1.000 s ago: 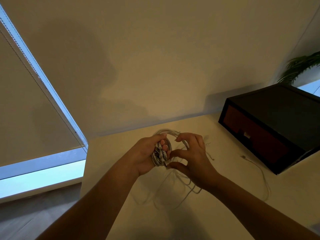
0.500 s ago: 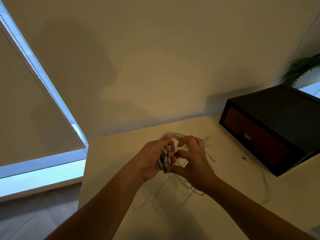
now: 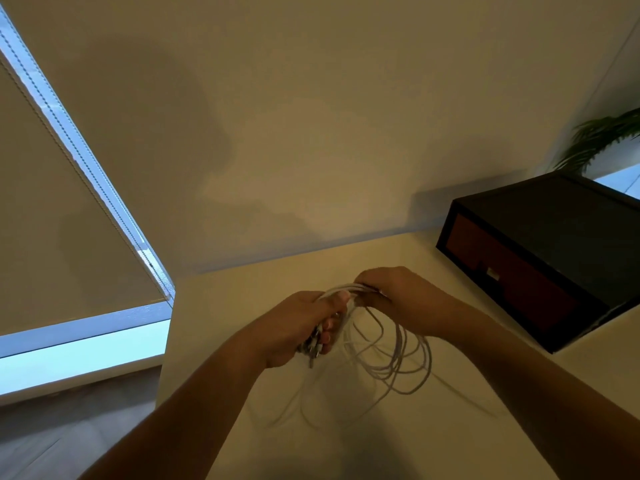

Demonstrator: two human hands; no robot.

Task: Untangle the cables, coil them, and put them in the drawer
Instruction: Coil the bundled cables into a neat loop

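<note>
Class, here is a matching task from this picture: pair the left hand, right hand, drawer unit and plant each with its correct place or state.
Things:
1 left hand
2 right hand
3 drawer unit
4 plant

Places or states:
A stands on the table at the right, drawer closed
B grips the bunched part of the cables
C green leaves in the far right corner
D holds the top of the hanging loops

Pairs: 1-B; 2-D; 3-A; 4-C
</note>
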